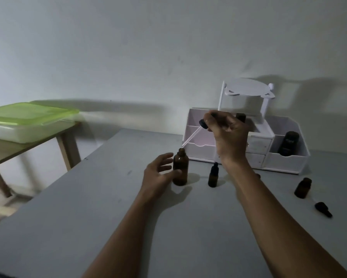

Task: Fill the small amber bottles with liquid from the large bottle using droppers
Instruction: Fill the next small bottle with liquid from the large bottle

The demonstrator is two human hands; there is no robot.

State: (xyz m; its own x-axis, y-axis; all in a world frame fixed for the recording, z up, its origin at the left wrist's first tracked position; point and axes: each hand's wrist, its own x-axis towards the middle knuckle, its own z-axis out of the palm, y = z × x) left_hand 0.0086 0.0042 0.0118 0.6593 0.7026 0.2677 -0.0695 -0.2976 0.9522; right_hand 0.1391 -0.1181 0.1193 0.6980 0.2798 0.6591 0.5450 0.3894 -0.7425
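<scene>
The large amber bottle [180,167] stands uncapped on the grey table [88,207]. My left hand [158,175] is beside it with fingers spread; the thumb touches its side. My right hand [229,135] pinches the black bulb of a dropper [194,133] above the bottle. The glass tube slants down-left and its tip sits just over the bottle's mouth. A small amber bottle with a dropper cap [213,175] stands to the right of the large one. Another small bottle [303,187], uncapped, stands far right, with a loose black dropper cap [323,209] lying near it.
A white desk organiser [249,145] with compartments and small drawers stands at the table's back, holding a dark bottle [289,143] on the right. A wooden side table [28,145] at left carries a white box with a green lid [28,115].
</scene>
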